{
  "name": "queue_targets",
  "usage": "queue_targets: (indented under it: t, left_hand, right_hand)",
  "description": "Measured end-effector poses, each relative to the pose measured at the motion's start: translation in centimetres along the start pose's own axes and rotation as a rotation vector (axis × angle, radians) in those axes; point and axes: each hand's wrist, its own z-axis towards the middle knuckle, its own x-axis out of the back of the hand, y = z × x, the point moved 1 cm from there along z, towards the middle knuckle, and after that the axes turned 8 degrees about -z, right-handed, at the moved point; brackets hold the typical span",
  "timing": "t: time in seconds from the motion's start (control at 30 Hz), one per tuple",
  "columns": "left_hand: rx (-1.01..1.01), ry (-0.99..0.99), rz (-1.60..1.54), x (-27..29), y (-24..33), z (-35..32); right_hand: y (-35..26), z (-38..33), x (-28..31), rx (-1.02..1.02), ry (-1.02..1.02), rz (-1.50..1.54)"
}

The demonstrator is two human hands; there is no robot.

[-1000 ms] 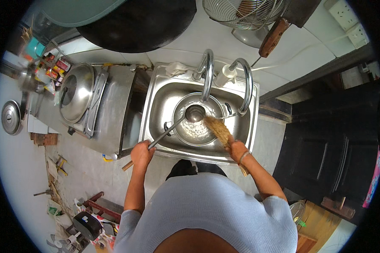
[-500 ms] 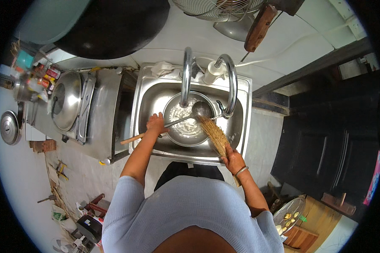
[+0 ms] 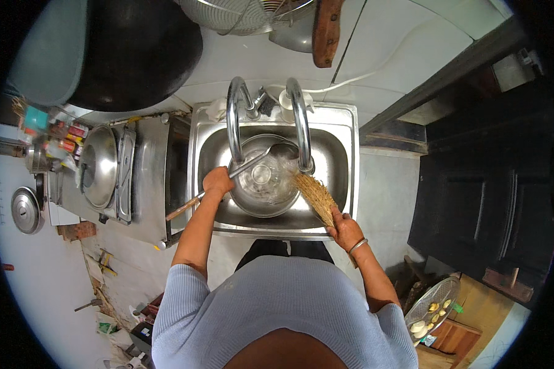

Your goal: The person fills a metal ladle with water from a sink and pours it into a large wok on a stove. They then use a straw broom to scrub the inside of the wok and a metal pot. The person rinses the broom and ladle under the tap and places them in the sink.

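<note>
My left hand point(image 3: 218, 181) is closed round the long handle of a metal ladle point(image 3: 248, 165), whose wooden end point(image 3: 182, 209) sticks out to the left. The ladle's bowl lies tilted over the far right part of a round metal basin point(image 3: 263, 210) in the sink. Clear, stirred water point(image 3: 252, 192) stands in the basin. My right hand point(image 3: 346, 230) grips a straw brush point(image 3: 316, 198), its bristle tip reaching the basin's right rim, just below the ladle bowl. Part of the bowl is hidden behind the right faucet pipe.
Two curved faucet pipes point(image 3: 232, 117) point(image 3: 301, 111) arch over the steel sink point(image 3: 354, 166). A steel stove point(image 3: 149, 172) with a lidded pan point(image 3: 100, 166) stands left. A large black wok point(image 3: 135, 55) and a wooden-handled knife point(image 3: 326, 34) hang beyond. Right are a dark door point(image 3: 474, 203) and a mesh tray point(image 3: 421, 301).
The head view has shifted, so the sink sits further left. The brush tip has come away from the ladle bowl toward the basin rim. The water shows less white foam.
</note>
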Motion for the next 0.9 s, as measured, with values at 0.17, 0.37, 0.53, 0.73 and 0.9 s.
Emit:
queue_targets:
  t: [0.17, 0.37, 0.53, 0.73, 0.9]
  left_hand:
    - [-0.159, 0.364, 0.132, 2.4, 1.4, -3.2]
    - [-0.445, 0.851, 0.404, 3.0, 1.4, -7.0]
    - [-0.471, 0.997, 0.496, 6.0, -0.1, -11.1]
    - [-0.421, 1.088, 0.482, 9.0, -1.6, -15.3]
    - [-0.360, 0.988, 0.343, 8.1, -0.6, -15.2]
  right_hand:
    - [1.2, 0.2, 0.5, 0.052, -0.025, -0.009]
    - [2.7, -0.4, 1.6, 0.107, -0.016, -0.056]
    - [3.0, -1.6, 2.8, 0.155, -0.014, -0.082]
    - [3.9, -2.3, 2.7, 0.131, 0.000, -0.056]
    - [4.0, -2.5, 4.0, 0.090, 0.026, -0.043]
